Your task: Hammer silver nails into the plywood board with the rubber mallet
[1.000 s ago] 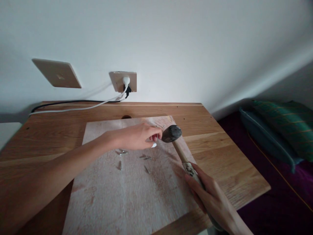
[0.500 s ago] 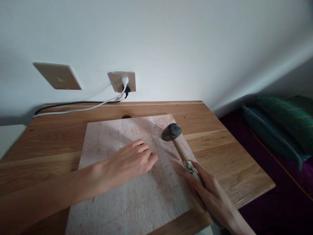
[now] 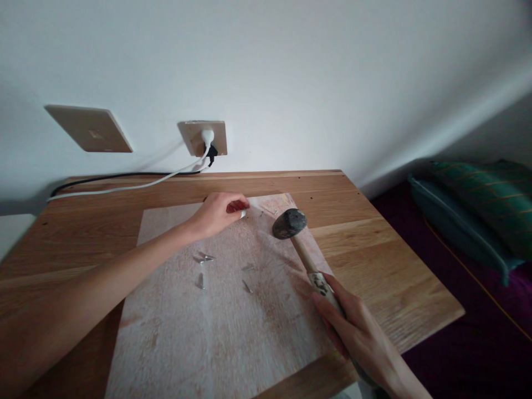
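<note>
My right hand (image 3: 353,327) is wrapped around the handle of a mallet (image 3: 290,224) with a dark, blunt head. The head hangs over the right part of a pale, worn wooden board (image 3: 166,343). My left hand (image 3: 222,213) is closed in a pinch close to the board's far edge. Whatever its fingertips hold is too small to make out. Just right of those fingertips, two small nails (image 3: 275,211) stick up from the board. Several loose silver nails (image 3: 202,281) lie on the board's middle, between my two hands and nearer to me.
Under the board is a brown wooden tabletop (image 3: 374,266) set against a white wall. A wall socket (image 3: 202,138) holds plugs, with a white cable (image 3: 124,190) and a black one running left. Green cushions (image 3: 465,216) lie at the right, beyond the tabletop's edge.
My left hand has moved away from the middle of the board to its far edge, uncovering the loose nails. My right hand and the mallet have hardly moved.
</note>
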A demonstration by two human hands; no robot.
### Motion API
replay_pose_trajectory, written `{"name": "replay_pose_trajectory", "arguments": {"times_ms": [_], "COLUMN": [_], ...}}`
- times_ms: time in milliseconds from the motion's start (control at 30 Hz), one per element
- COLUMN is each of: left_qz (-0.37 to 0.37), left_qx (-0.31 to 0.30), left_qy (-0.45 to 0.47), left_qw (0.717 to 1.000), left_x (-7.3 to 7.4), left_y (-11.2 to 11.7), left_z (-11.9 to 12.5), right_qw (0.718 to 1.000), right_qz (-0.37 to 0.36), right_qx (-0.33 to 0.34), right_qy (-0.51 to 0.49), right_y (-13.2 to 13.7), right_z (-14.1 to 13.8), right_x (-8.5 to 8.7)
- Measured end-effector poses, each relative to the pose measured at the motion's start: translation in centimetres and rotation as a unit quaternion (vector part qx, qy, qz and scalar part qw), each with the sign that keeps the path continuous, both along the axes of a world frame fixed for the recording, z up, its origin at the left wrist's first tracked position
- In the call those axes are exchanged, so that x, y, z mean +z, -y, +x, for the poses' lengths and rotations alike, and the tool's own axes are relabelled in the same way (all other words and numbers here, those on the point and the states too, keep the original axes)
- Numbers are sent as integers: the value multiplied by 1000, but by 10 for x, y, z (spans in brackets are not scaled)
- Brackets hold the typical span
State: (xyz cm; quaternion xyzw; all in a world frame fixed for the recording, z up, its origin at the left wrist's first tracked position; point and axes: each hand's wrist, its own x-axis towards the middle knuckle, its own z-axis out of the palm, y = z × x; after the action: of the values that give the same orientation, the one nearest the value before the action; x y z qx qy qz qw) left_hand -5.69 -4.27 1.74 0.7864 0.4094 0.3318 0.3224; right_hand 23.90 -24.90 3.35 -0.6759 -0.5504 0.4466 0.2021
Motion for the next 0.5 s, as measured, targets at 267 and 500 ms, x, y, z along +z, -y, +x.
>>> {"name": "replay_pose_trajectory", "arguments": {"times_ms": [267,500], "left_qz": [26,44], "left_qx": [1,-2], "left_qy": [-18,-8], "left_qw": [999,999], "left_x": [-6,-13], "left_y": [-1,1], "left_z": [9,11], "right_qw": [1000,1000], "right_qz": [13,23], "right_qx": [-2,12], "right_qy": [-3,5], "right_y": [-2,-1], "right_z": [4,3], "right_x": [-3,-2]}}
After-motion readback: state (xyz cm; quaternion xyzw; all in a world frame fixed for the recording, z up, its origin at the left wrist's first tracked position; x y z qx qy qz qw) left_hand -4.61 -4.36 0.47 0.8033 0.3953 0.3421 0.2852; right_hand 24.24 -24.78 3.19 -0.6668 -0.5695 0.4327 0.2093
